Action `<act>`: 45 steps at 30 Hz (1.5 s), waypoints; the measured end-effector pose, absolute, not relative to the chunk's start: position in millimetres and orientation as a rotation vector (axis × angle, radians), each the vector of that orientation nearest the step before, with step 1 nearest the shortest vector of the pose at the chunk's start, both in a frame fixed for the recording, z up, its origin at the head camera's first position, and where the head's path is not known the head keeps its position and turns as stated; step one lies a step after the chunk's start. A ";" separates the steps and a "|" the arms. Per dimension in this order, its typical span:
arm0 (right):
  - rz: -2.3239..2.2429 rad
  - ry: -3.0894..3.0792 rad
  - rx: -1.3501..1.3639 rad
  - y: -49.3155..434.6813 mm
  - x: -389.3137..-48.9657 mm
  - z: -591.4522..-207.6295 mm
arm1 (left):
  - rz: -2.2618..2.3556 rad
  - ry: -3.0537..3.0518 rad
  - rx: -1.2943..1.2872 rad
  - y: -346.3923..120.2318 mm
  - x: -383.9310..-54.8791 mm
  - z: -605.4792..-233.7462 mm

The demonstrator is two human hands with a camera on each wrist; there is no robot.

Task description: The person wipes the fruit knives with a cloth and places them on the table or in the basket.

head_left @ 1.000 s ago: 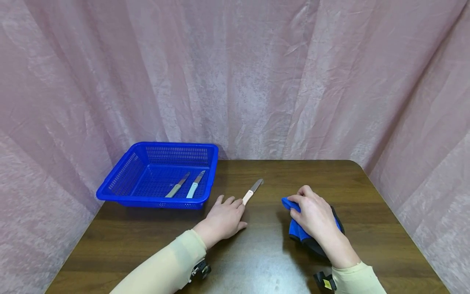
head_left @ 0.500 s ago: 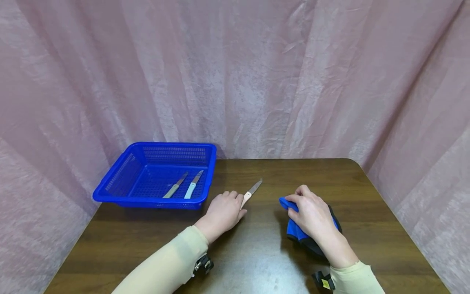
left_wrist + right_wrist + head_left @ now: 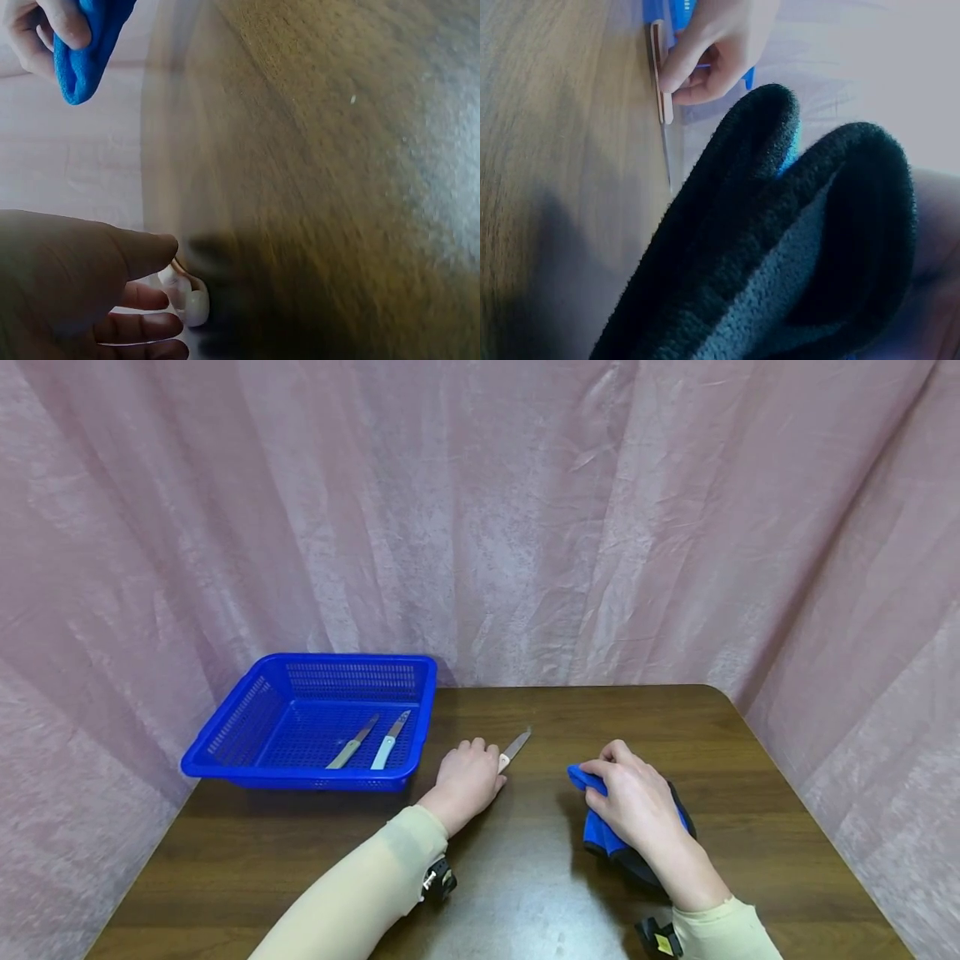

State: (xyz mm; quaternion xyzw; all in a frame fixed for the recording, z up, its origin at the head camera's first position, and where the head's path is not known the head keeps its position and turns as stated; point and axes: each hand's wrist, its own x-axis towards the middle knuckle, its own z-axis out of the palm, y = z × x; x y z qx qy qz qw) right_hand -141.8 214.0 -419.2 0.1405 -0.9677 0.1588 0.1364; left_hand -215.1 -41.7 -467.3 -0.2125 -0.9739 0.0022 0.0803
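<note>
In the head view my left hand (image 3: 467, 781) is at the pale handle of a paring knife (image 3: 516, 747), thumb on one side and curled fingers on the other. The blade points away toward the back of the table. The right wrist view shows this thumb and the fingers pinching the handle (image 3: 666, 105); the left wrist view shows the handle's rounded end (image 3: 196, 307) beside the thumb tip. On the right, my right hand (image 3: 636, 797) grips a bunched blue cloth (image 3: 602, 832) with black edging. The cloth's folds (image 3: 772, 217) fill much of the right wrist view.
A blue plastic basket (image 3: 300, 773) stands on the left of the wooden table (image 3: 517, 877). Inside lie a knife with a greenish handle (image 3: 345, 753) and one with a light blue handle (image 3: 384, 752). A pink curtain (image 3: 480, 527) hangs behind the table.
My left hand has gone from spread fingers beside the knife to curled fingers at its handle, shifting slightly forward along it. The right hand keeps holding the cloth.
</note>
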 end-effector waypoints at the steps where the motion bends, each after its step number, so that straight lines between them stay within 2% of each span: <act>1: 0.460 -2.801 0.407 213.9 -141.8 -419.4 | 0.006 -2.920 -0.630 -40.9 -215.5 -467.6; 26: 0.464 -2.797 0.402 214.6 -141.1 -423.2 | 0.011 -2.930 -0.552 -34.8 -221.6 -470.1; 45: 0.454 -2.794 0.404 213.6 -141.0 -420.9 | -0.041 -2.810 -0.584 -39.6 -205.2 -465.9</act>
